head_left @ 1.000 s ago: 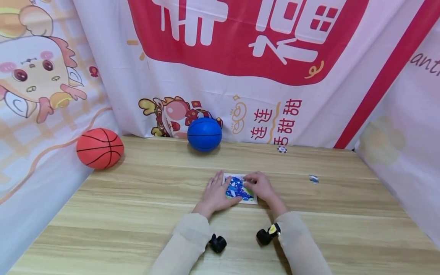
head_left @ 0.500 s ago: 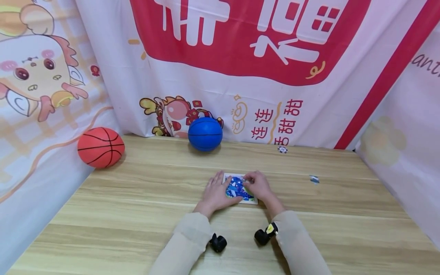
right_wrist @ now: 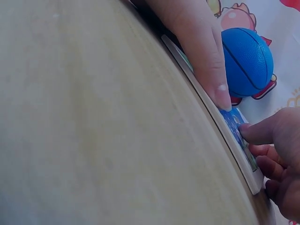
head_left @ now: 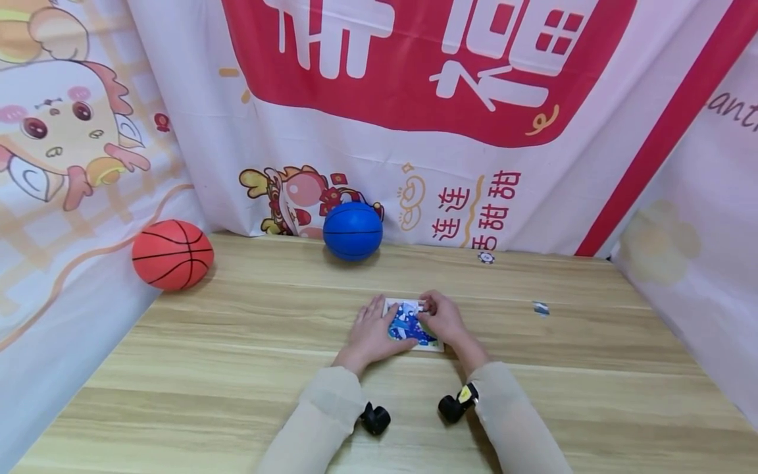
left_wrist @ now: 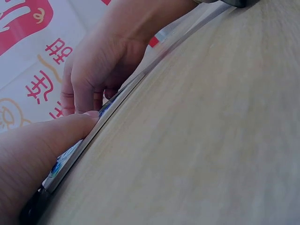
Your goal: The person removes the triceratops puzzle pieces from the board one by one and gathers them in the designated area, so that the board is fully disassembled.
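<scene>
A small flat picture puzzle point(head_left: 407, 327) with blue artwork and a pale frame lies on the table between both hands. My left hand point(head_left: 373, 334) rests over its left side, fingers stretched out, thumb lying on the front part; the wrist view shows that thumb point(left_wrist: 77, 126) along the edge. At the upper right corner my right hand point(head_left: 443, 320) has curled fingers and seems to pinch a small puzzle piece point(head_left: 422, 307), mostly hidden by the fingertips. From the right wrist, the right thumb point(right_wrist: 255, 132) touches the picture surface. Another small blue-and-white piece point(head_left: 541, 308) lies apart to the right.
A blue ball point(head_left: 353, 231) stands at the back against the printed curtain. A red ball point(head_left: 173, 255) sits at the table's left edge. Near the back edge lies a small round chip point(head_left: 486, 258). Cloth hangings enclose the wooden table point(head_left: 237, 368) on the left, back and right.
My right hand has shifted slightly toward the puzzle's far right corner, and more of the pale piece shows by its fingertips. The left hand stays in place.
</scene>
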Available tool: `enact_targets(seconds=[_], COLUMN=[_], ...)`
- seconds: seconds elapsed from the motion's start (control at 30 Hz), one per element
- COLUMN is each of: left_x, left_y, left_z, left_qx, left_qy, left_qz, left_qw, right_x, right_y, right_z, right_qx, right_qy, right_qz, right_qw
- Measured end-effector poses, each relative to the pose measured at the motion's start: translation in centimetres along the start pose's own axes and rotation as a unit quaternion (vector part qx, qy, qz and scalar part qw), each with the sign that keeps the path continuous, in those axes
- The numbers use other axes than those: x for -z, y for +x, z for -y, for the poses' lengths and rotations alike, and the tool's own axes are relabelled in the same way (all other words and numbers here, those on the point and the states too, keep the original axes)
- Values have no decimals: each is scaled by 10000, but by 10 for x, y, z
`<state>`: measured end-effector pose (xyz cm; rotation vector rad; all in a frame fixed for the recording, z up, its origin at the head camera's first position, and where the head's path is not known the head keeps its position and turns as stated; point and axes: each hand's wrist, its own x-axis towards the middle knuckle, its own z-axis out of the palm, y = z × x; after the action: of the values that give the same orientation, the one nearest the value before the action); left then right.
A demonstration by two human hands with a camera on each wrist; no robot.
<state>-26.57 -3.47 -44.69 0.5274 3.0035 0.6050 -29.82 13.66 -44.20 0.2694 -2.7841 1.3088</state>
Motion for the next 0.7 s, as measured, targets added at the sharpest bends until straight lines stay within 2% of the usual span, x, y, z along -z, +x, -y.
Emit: enact_targets(seconds=[0.2, 0.43, 0.63, 0.7], left_x=[0, 2, 2, 2], left_y=[0, 0, -2, -2], left_z=[0, 0, 0, 0], left_qx=[6, -22, -1, 12], left_qy=[-10, -68, -159, -149], left_qz=[21, 10, 35, 38], left_qw=[10000, 10000, 9999, 9999], right_x=[4, 12, 38, 52], right_y=[3, 6, 4, 0], right_z=[-1, -2, -12, -19], right_qx=[293, 607, 992, 918], right_qy=[-341, -555, -145, 85], right_qz=[269, 306, -8, -91], right_qw=[9986, 9961, 9950, 9957])
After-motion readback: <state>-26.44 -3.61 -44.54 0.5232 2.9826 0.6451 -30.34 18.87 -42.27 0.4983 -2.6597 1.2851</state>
